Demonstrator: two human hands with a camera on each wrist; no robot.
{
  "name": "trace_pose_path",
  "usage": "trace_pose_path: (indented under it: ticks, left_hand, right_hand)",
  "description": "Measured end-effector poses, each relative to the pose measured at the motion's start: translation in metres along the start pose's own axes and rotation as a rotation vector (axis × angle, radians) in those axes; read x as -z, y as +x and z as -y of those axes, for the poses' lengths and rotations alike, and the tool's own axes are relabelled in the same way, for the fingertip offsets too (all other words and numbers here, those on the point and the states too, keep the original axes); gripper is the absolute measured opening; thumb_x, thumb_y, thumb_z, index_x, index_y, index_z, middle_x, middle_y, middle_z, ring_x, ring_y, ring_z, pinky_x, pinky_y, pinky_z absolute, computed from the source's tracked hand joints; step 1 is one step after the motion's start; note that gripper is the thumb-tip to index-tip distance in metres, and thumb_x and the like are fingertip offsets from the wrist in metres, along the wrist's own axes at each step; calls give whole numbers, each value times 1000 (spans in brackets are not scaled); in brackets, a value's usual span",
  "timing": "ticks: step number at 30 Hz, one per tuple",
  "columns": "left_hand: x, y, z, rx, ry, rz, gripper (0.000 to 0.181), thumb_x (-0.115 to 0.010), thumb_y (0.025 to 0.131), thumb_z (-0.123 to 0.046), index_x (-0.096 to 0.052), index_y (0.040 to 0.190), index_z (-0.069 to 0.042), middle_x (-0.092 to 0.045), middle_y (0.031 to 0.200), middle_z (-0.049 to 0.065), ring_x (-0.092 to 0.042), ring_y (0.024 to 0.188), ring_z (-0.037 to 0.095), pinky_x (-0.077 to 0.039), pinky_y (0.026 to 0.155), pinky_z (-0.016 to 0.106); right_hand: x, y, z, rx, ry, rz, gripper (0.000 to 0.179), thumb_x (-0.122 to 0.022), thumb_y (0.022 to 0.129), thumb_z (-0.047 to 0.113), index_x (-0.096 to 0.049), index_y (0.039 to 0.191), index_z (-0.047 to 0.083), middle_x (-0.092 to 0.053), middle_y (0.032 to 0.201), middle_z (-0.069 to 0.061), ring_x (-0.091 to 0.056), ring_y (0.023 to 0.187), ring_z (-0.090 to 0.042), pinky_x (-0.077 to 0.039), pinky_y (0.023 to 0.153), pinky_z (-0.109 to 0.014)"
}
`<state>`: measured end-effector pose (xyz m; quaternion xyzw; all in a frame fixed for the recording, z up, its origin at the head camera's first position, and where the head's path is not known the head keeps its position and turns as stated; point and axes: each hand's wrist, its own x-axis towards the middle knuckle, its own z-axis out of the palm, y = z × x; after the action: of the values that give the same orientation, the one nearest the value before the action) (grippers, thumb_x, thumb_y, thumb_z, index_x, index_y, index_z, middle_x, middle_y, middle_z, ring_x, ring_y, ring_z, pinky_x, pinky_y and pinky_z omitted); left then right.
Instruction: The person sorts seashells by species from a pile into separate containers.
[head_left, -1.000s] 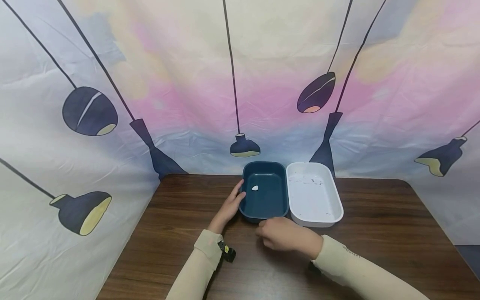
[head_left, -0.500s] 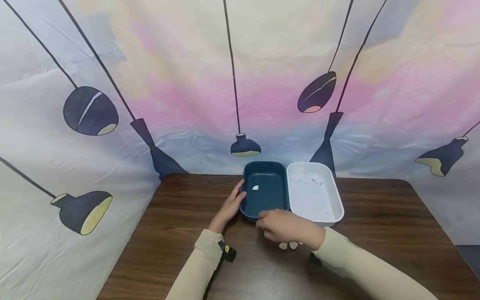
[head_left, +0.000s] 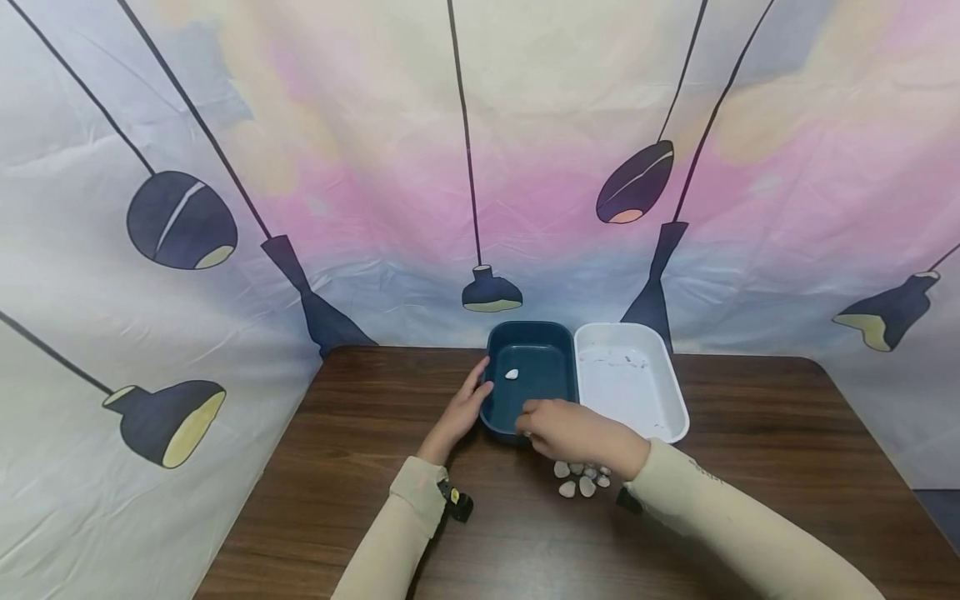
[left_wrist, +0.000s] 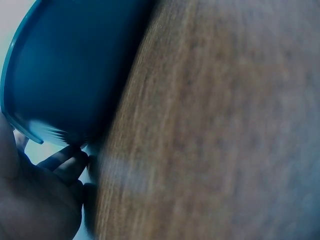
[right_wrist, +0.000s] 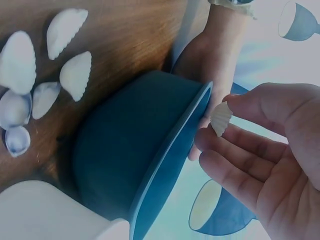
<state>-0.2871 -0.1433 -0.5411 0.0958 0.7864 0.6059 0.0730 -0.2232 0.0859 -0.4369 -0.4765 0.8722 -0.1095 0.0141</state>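
Shell (right_wrist: 221,119), pinched by the right hand (head_left: 566,429) at the near rim of the teal tray (head_left: 543,375), whose side is touched by the outstretched left hand (head_left: 460,412), could be dropped onto the counter (head_left: 390,392) if its small edge were gripped too loosely.

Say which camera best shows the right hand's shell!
The right wrist view: the shell looks big and ridged, pinched in the fingers. In the head view it's tiny and unclear; the left wrist view misses it.
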Motion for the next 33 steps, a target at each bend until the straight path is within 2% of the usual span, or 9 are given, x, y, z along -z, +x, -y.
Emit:
trace_pose_path:
  ticks: [3,8,12,18,24,33]
  left_hand:
    - [2,1,-1,6,0,19,58,-39,115,-15,-21,168,-5,-16,173,24,-17,157,48,-18,122,68]
    - [3,-2,1,4,20,27,58,-40,116,-22,-21,170,-14,-16,175,17,-16,159,43,-18,124,66]
    - [3,-3,1,-2,30,23,58,-41,116,-24,-23,170,-16,-18,175,16,-18,159,42,-19,124,65]
    - [2,-3,2,-4,45,16,57,-41,115,-24,-25,169,-16,-20,174,16,-20,158,42,-20,123,65]
    - [2,-4,0,5,40,18,57,-40,115,-22,-24,170,-15,-19,175,16,-18,159,43,-19,124,65]
    - [2,-3,0,3,33,18,57,-41,115,-24,-25,170,-17,-20,175,16,-20,158,42,-21,124,64]
  right_hand:
    - [0,2,-4,-15,-14,13,19,-70,97,2,-80,113,6,-71,98,-5,-68,84,-14,-58,76,-27]
    - [0,3,-9,-47,-3,53,21,-67,99,0,-81,114,7,-68,94,-4,-63,78,-11,-56,73,-26]
    - [-1,5,-14,-56,17,55,20,-68,98,0,-82,111,6,-64,91,-3,-58,74,-9,-54,70,-25]
    - [-3,8,-24,-51,36,27,20,-69,96,-3,-81,109,5,-69,96,-7,-67,83,-17,-58,76,-31]
    - [-8,13,-34,-83,55,52,20,-68,98,-3,-79,112,5,-72,101,-9,-69,91,-22,-59,81,-36]
    - [-13,27,-38,-120,38,84,20,-67,100,-1,-80,114,6,-74,106,-9,-71,96,-22,-60,86,-37]
